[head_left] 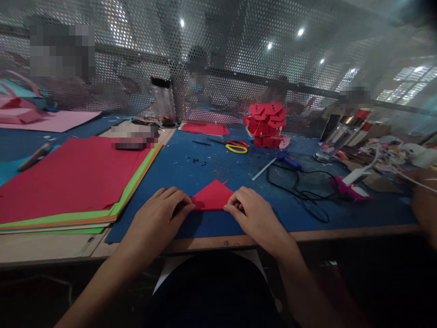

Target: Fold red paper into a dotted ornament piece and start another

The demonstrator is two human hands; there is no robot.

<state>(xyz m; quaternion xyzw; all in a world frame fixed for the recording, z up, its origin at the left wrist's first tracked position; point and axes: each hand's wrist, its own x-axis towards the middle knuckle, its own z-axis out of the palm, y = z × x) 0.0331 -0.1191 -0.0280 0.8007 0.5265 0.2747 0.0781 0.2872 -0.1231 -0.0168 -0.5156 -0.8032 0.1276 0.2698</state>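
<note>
A piece of red paper, folded into a triangle, lies on the blue mat near the table's front edge. Its long folded edge faces me and its peak points away. My left hand pinches the left corner between thumb and fingers. At the right corner, my right hand is closed on the paper the same way, its other fingers curled. Beyond the paper are scissors with red and yellow handles and a few small black bits.
Stacked coloured sheets lie at left. A blue glue gun with a looping black cord sits at right. Red folded paper pieces are piled behind, near a perforated metal screen. Clear bottles stand at the back. Someone's arm shows at far right.
</note>
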